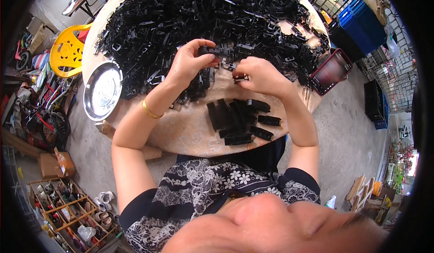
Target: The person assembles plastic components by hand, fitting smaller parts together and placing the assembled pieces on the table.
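Over the near edge of a big heap of small black plastic parts (181, 22), my left hand (192, 62) pinches a black elongated plastic piece (217, 51) between thumb and fingers. To its right, my right hand (261, 75) is closed with fingertips on a small black part (241, 78), a little apart from the left hand. The exact shape of both pieces is partly hidden by my fingers. Nearer to me, below my right hand, several black blocky pieces (237, 121) lie grouped on the table cover, some side by side, some loose.
The round table has a light patterned cover (181, 135). A shiny metal dish (103, 90) sits at its left edge, a phone (331, 72) in a red case at its right. Beyond stand a yellow chair (68, 49), blue crates (361, 24) and a shoe rack (74, 219).
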Action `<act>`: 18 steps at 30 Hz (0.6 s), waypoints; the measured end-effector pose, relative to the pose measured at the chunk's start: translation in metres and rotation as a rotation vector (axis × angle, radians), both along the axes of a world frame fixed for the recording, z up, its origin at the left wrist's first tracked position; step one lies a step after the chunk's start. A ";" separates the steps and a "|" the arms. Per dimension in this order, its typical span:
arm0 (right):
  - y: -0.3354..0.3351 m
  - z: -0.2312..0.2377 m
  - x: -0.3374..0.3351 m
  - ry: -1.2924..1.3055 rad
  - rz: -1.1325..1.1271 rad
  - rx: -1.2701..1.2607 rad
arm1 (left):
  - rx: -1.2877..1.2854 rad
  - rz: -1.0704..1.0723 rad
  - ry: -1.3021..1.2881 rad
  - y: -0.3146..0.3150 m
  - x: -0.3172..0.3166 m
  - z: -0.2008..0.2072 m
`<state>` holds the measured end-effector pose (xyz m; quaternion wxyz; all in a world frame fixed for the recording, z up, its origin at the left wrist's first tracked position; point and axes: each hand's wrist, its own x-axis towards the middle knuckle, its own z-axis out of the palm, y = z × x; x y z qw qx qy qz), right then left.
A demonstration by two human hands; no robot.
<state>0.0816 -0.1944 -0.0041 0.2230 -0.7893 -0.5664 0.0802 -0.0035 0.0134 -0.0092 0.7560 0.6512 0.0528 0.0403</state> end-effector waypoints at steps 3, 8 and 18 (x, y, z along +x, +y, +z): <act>0.005 0.012 -0.002 0.097 -0.060 0.285 | 0.077 -0.007 -0.027 -0.002 -0.003 -0.002; 0.014 0.007 -0.013 -0.019 -0.136 0.598 | 0.212 -0.050 -0.054 -0.017 -0.007 -0.007; 0.018 0.002 -0.017 -0.005 -0.092 0.720 | 0.210 -0.013 -0.020 -0.023 -0.010 -0.003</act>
